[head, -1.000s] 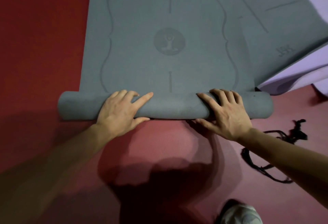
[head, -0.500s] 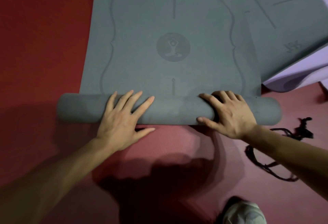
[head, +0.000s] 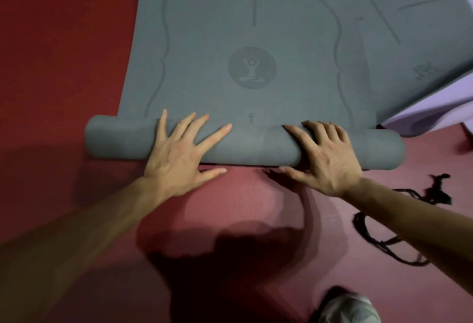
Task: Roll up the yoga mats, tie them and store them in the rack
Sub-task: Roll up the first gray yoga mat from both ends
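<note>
Red floor (head: 51, 41) is seen at 9 o'clock. The left grip (head: 179, 158) is laid flat on the roll (head: 256, 148), fingers straight and spread, nothing pinched. The roll, the wound near end of the grey mat (head: 230, 28), is found at the centre of the view on the floor, with the flat part stretched away toward 12 o'clock. The right grip (head: 327, 158) is set on the roll's 3 o'clock half, fingers bent over the crest and the thumb down on the near side. A black strap (head: 363, 230) is left loose at 4 o'clock, apart from the roll; a purple mat (head: 435, 117) is seen at 2 o'clock. If one side were pushed harder, the roll could be skewed and its ends coned; if pressure were eased, the winding could be sprung loose. The roll's long axis is run from 9 to 3 o'clock, dipping slightly at 3, and its rolling face is pointed at 12 o'clock.
</note>
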